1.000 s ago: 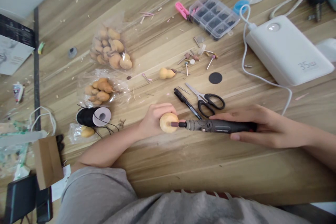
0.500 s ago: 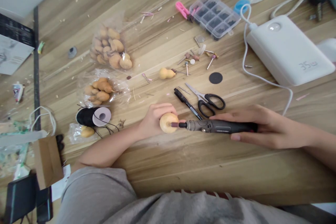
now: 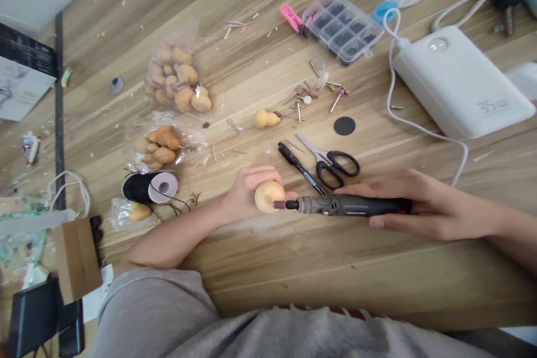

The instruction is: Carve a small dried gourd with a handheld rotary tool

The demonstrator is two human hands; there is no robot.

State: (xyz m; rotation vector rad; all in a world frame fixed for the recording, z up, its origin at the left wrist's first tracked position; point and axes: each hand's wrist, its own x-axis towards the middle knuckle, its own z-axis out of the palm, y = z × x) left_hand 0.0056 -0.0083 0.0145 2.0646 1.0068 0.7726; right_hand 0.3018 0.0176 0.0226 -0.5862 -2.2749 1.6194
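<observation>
**Rotary tool held up to a round gourd**

The left hand is curled around the gourd, fingers folded in, leaving its rounded end exposed toward the tool. The right hand grips the tool's dark body from behind, part-closed, with thumb and forefinger stretched along it. The reddish-brown tip overlaps the gourd's right side; whether the two touch is hard to tell. Both hands are over the wooden table. Just beyond the tool, a black pen lies beside scissors. Farther off lies a smaller gourd.
</observation>
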